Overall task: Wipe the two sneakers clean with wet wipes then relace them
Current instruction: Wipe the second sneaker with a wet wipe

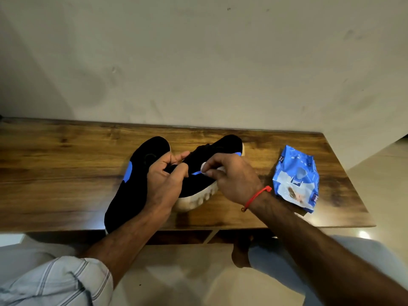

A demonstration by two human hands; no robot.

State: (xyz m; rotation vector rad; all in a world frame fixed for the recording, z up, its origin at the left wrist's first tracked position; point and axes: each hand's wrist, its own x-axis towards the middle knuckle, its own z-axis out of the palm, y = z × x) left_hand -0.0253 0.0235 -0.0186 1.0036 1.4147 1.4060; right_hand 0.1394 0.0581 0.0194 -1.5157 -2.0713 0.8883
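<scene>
Two black sneakers sit near the middle of our worktop (66, 168), a wooden top against a pale wall. The left sneaker (134, 171) lies flat with its heel at the near edge and a blue patch on its side. The right sneaker (212, 157) is tipped onto its side, its pale sole (198, 197) turned toward the right edge, toe pointing to the far edge. Our left hand (164, 180) curls around the right sneaker's collar, thumb and fingers gripping the black fabric. Our right hand (234, 177) pinches a white wipe (204, 167) between fingertips and presses it against the sneaker's side, just by a thin blue stripe. A red thread (257, 196) circles that wrist. A blue wipes pack (295, 177) lies near the right edge, well apart from the sneakers. A striped sleeve (55, 281) covers our left upper arm.
</scene>
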